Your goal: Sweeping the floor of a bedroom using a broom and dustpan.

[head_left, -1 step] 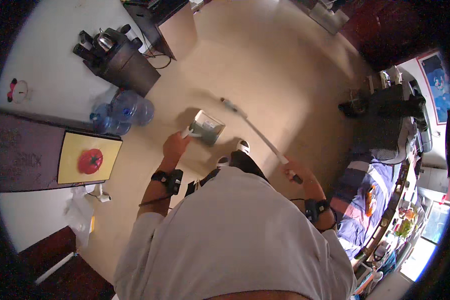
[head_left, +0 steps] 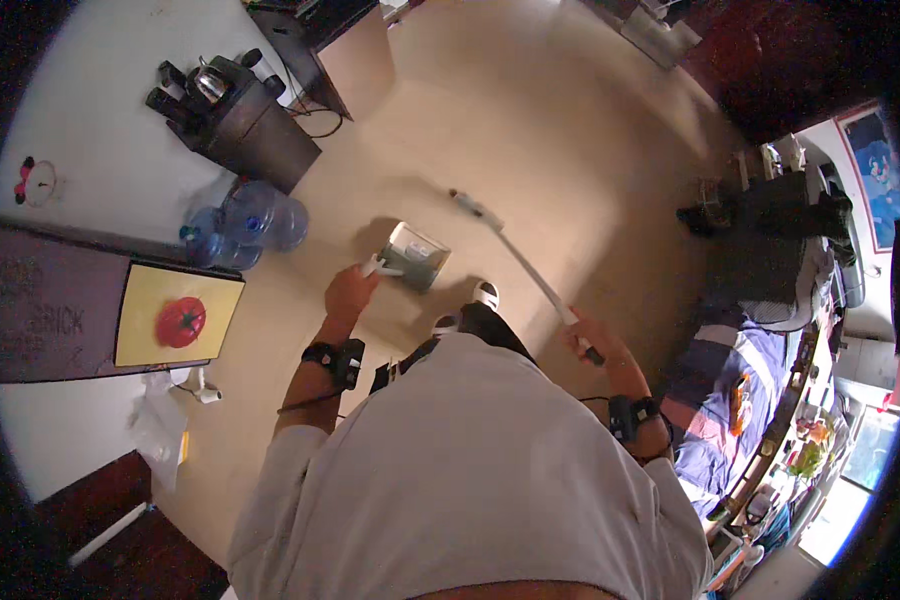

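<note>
My left hand point(head_left: 350, 294) is closed around the pale handle of a dustpan point(head_left: 417, 256), which rests on the floor ahead of my feet. The dustpan has a light rim and a grey-green inside; a pale patch in it is too small to make out. Gripped in my right hand point(head_left: 590, 336) is a long white broom handle with a dark end. It slants away to the broom head point(head_left: 478, 209), low over the floor, beyond the dustpan and to its right. Whether its bristles touch the floor I cannot tell.
Clear blue water jugs point(head_left: 260, 217) stand to the left beside a dark bin point(head_left: 250, 135) holding a metal kettle. A table with a tomato picture point(head_left: 180, 316) is at the left. On the right are a bed point(head_left: 730, 400) and a dark-covered chair point(head_left: 760, 240). My shoes point(head_left: 485, 293) are below the dustpan.
The broom head has shifted slightly to the right and farther away, its handle swinging with it. My left hand and the dustpan hold still.
</note>
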`<state>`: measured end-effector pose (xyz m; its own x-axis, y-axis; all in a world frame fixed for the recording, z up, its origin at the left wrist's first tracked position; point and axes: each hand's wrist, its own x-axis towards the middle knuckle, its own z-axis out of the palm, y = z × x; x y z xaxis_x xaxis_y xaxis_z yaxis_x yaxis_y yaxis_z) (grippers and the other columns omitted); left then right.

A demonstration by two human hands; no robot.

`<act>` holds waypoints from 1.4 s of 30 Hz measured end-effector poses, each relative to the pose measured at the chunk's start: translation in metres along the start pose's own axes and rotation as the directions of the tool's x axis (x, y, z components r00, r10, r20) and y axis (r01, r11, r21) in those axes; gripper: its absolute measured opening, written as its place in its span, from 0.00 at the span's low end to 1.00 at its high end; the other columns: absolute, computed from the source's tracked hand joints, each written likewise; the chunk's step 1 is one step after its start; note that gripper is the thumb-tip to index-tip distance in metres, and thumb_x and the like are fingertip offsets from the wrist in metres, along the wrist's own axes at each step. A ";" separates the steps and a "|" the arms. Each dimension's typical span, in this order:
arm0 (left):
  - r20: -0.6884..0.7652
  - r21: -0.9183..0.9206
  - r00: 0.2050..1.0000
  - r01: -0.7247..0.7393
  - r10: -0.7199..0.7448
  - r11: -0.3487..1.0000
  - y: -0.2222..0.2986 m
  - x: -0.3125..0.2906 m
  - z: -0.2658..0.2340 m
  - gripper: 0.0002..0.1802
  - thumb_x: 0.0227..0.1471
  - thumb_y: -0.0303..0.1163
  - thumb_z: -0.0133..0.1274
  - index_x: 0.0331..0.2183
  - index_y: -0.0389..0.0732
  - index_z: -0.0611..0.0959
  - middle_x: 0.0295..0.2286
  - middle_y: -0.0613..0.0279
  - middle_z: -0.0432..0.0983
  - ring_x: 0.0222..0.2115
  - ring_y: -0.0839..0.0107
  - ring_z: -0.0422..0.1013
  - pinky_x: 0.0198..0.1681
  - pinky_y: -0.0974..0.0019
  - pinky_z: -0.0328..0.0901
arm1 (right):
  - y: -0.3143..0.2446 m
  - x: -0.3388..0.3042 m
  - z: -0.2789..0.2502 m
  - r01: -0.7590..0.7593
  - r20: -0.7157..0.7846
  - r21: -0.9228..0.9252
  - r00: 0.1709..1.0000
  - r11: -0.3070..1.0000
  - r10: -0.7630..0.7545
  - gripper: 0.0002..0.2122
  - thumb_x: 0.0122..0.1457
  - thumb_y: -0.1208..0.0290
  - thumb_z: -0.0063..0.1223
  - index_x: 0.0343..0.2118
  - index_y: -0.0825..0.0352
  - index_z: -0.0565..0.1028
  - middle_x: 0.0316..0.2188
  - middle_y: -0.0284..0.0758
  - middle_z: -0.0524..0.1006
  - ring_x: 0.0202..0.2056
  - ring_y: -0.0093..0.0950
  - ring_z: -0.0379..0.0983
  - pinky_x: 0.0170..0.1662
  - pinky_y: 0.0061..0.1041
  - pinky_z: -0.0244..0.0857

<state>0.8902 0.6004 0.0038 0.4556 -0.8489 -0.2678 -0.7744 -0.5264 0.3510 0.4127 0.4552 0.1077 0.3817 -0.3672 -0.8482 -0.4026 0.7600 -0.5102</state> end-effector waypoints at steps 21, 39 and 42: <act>-0.090 0.072 0.990 0.120 -0.113 0.990 0.073 0.010 -0.014 0.25 0.48 0.53 0.50 0.39 0.42 0.80 0.35 0.50 0.77 0.39 0.52 0.73 0.42 0.52 0.68 | -0.091 0.055 -0.032 -0.044 0.333 -0.200 0.937 0.979 0.110 0.26 0.52 0.71 0.53 0.56 0.65 0.64 0.20 0.24 0.67 0.19 0.13 0.62 0.18 0.13 0.55; 0.016 -0.003 0.994 0.107 -0.107 0.994 0.003 0.081 -0.050 0.25 0.47 0.55 0.49 0.34 0.43 0.80 0.32 0.47 0.77 0.36 0.49 0.73 0.40 0.50 0.67 | -0.100 0.160 0.019 -0.149 0.232 -0.022 0.961 0.989 0.150 0.19 0.57 0.64 0.49 0.48 0.67 0.65 0.22 0.32 0.71 0.21 0.23 0.69 0.20 0.24 0.64; 0.029 -0.006 0.997 0.078 -0.078 0.997 -0.009 0.096 -0.064 0.25 0.48 0.54 0.49 0.34 0.41 0.80 0.31 0.49 0.77 0.36 0.51 0.74 0.39 0.51 0.68 | -0.100 0.130 0.071 -0.171 0.225 -0.207 0.950 0.963 0.217 0.19 0.62 0.56 0.44 0.48 0.67 0.67 0.25 0.34 0.73 0.23 0.26 0.71 0.22 0.27 0.67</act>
<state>0.9687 0.5210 0.0321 0.5014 -0.8037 -0.3204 -0.7341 -0.5912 0.3342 0.5618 0.3690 0.0583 0.4621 -0.0635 -0.8846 -0.6253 0.6840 -0.3758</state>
